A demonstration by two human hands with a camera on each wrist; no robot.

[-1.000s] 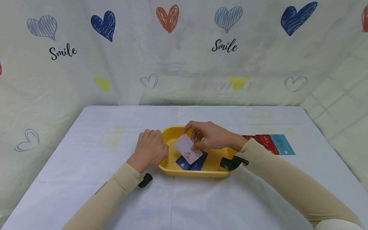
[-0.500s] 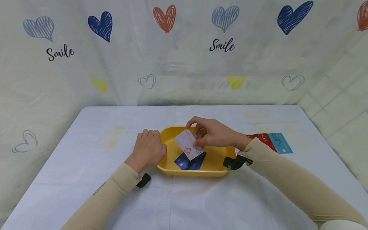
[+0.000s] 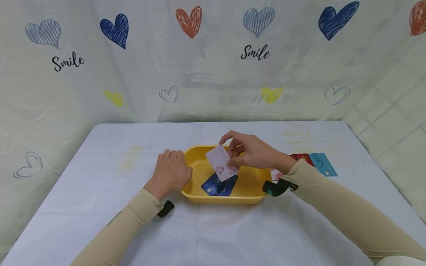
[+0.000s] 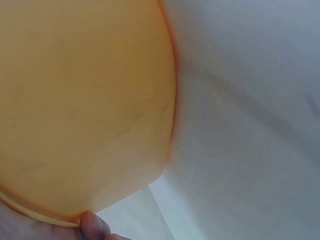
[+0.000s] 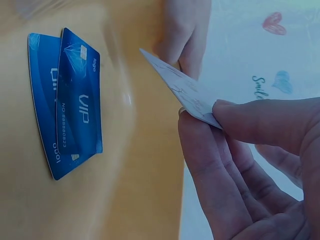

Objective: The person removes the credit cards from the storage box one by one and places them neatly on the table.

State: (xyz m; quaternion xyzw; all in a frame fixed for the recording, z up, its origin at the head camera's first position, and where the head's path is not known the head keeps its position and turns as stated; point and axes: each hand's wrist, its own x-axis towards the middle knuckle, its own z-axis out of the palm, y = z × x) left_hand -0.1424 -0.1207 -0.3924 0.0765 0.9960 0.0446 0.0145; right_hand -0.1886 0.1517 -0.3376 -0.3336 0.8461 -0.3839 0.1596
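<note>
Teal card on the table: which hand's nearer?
Right. The right hand is above the yellow tray, left of the teal card; the left hand grips the tray's left end, farther away.

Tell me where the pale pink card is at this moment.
In the head view, the pale pink card is just below the picture's middle, pinched by the right hand over the yellow tray, near two blue cards.
</note>
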